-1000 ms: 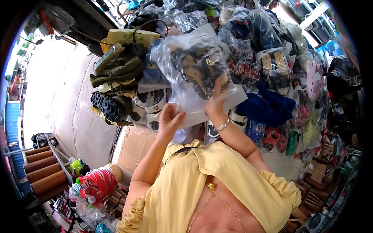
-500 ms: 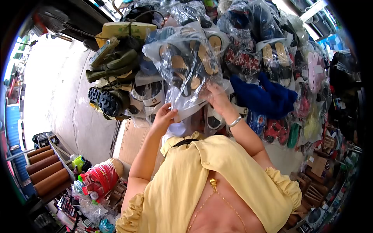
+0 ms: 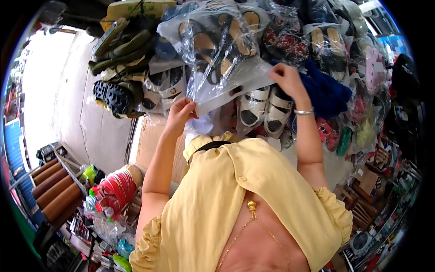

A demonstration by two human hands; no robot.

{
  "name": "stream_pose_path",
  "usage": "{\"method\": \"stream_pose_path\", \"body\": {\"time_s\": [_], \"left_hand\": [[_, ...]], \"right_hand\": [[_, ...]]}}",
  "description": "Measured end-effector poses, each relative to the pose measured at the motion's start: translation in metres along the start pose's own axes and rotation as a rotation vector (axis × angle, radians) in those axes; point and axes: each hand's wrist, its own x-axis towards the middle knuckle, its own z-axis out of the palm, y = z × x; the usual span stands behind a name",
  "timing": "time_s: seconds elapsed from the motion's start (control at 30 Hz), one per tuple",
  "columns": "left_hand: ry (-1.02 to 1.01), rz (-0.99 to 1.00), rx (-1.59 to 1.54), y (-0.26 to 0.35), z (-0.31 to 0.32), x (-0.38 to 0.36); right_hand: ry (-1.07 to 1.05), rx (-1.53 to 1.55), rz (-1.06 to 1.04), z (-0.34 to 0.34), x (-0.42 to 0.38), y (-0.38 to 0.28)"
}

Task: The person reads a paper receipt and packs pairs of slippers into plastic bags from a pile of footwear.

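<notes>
A clear plastic bag (image 3: 217, 50) with several dark sandals with tan insoles lies on the pile of bagged shoes. My left hand (image 3: 182, 110) pinches the near left corner of the bag's edge. At the right corner of that edge, my right hand (image 3: 286, 78), with a silver bangle on its wrist, is closed on the plastic. The edge is stretched as a pale strip between both hands. Just below it are white sandals (image 3: 266, 109). A blue cloth (image 3: 324, 90) lies to the right, beside my right wrist.
Green shoes (image 3: 129, 50) and a black-soled shoe (image 3: 113, 97) are stacked at the left of the pile. Brown rolls (image 3: 59, 192) and red-wrapped goods (image 3: 117, 192) stand at lower left. A pink clog (image 3: 375, 75) hangs at the right, above wooden items (image 3: 362, 211).
My right hand has moved right and taken hold of the bag's edge, which is now pulled straight. The white sandals show more fully. The view has shifted slightly.
</notes>
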Motion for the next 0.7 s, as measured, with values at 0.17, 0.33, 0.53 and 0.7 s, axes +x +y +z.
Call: {"method": "stream_pose_path", "body": {"time_s": [0.17, 0.33, 0.53, 0.7], "left_hand": [[0.051, -0.001, -0.050, -0.005, -0.008, -0.004], [0.032, -0.055, -0.038, -0.012, 0.004, -0.005], [0.032, -0.034, -0.033, -0.005, 0.012, -0.010], [0.046, -0.048, -0.096, -0.007, 0.011, -0.012]], "right_hand": [[-0.126, 0.436, 0.364, -0.037, -0.013, -0.014], [0.493, -0.202, -0.063, -0.010, -0.018, -0.038], [0.104, -0.263, -0.931, 0.095, -0.033, -0.124], [0.105, -0.301, -0.995, 0.135, -0.024, -0.128]]}}
